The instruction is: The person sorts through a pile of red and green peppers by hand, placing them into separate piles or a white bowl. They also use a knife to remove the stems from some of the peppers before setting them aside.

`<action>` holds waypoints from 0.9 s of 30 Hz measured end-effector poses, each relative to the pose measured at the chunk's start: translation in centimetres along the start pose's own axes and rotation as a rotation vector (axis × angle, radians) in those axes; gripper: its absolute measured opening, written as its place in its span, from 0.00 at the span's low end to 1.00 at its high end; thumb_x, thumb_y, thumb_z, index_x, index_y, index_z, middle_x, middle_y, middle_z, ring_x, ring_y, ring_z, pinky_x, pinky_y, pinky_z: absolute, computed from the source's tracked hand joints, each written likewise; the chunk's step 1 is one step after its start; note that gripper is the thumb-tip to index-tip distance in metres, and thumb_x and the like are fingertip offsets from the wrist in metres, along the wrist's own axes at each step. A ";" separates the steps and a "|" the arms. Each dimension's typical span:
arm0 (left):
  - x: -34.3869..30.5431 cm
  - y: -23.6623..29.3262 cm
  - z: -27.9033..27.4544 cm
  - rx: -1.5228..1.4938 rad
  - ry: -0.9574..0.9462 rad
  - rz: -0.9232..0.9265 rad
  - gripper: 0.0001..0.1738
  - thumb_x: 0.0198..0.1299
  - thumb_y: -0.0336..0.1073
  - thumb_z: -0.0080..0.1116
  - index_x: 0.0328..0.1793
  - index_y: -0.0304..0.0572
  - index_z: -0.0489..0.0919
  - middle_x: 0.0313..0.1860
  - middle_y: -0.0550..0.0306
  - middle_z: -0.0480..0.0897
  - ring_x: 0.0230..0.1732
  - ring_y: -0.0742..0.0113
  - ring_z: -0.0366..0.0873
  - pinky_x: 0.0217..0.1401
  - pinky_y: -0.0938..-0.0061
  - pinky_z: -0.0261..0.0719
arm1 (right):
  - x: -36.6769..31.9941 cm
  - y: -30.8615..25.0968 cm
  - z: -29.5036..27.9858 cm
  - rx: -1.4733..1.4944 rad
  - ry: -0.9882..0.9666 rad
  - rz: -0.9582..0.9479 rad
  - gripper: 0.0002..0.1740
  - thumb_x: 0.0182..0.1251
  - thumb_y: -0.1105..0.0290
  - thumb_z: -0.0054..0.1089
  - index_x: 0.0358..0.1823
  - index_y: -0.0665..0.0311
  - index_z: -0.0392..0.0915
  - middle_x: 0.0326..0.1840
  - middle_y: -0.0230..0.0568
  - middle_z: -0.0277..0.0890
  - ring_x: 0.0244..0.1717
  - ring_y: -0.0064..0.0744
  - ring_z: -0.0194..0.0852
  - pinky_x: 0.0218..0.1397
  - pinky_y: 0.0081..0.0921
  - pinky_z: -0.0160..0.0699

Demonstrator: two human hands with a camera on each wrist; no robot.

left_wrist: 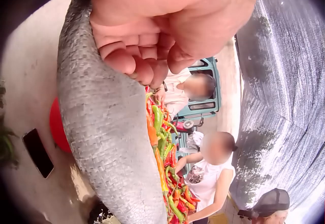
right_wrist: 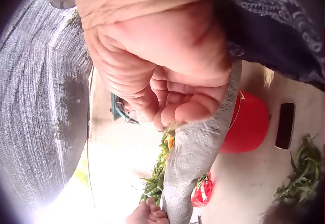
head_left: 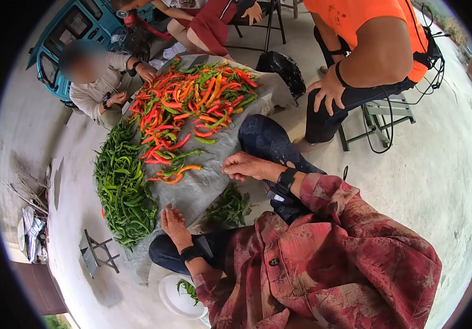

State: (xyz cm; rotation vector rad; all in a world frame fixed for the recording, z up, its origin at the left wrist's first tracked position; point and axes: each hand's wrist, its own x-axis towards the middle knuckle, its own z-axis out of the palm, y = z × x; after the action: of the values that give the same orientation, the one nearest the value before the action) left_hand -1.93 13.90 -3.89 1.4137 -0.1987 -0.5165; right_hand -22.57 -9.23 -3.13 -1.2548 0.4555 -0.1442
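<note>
Head: right hand (head_left: 245, 166) loosely curled, empty; loose peppers (head_left: 174, 171) lie near its fingertips, lengthwise toward them. Left hand (head_left: 174, 222) rests on sack (head_left: 203, 186), farther off.
Left wrist: fingers (left_wrist: 133, 61) bent, empty.
Right wrist: fingers (right_wrist: 172, 109) curled, empty.

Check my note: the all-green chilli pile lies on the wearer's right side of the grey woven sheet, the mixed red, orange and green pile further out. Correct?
No. The head view shows the green chilli pile on the wearer's left side of the grey woven sheet, past the left hand, not the right. The mixed pile does lie further out.
</note>
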 end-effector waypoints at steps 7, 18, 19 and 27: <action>-0.7 0.6 0.2 -0.028 0.033 0.011 0.13 0.63 0.44 0.56 0.45 0.45 0.78 0.27 0.67 0.75 0.25 0.78 0.69 0.26 0.83 0.66 | 0.1 -0.6 0.0 0.098 0.040 -0.010 0.12 0.65 0.61 0.58 0.40 0.63 0.76 0.25 0.27 0.71 0.22 0.13 0.66 0.20 0.14 0.69; -1.2 1.3 1.0 0.104 0.078 0.014 0.12 0.65 0.42 0.51 0.47 0.44 0.77 0.29 0.66 0.74 0.27 0.80 0.67 0.28 0.85 0.65 | 0.0 -0.7 -0.4 0.287 0.219 -0.118 0.10 0.65 0.62 0.58 0.35 0.61 0.76 0.23 0.26 0.70 0.20 0.13 0.66 0.19 0.14 0.69; -1.3 1.2 1.0 0.081 0.094 0.010 0.12 0.65 0.42 0.51 0.47 0.44 0.77 0.29 0.65 0.73 0.27 0.80 0.66 0.28 0.85 0.65 | 0.0 -0.7 -0.3 0.281 0.215 -0.131 0.10 0.65 0.62 0.58 0.34 0.61 0.76 0.23 0.26 0.70 0.20 0.13 0.66 0.19 0.14 0.69; -1.3 0.9 1.0 0.111 0.086 0.025 0.15 0.64 0.45 0.53 0.50 0.45 0.75 0.29 0.67 0.71 0.28 0.80 0.64 0.28 0.83 0.60 | 0.3 -0.2 -0.3 0.340 0.196 -0.191 0.08 0.66 0.63 0.57 0.33 0.59 0.76 0.23 0.27 0.71 0.17 0.13 0.63 0.19 0.15 0.65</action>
State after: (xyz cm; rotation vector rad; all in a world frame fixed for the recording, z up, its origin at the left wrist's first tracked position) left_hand -3.27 13.69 -2.65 1.5368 -0.1777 -0.4279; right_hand -22.44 -9.69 -3.06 -0.9506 0.4567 -0.4904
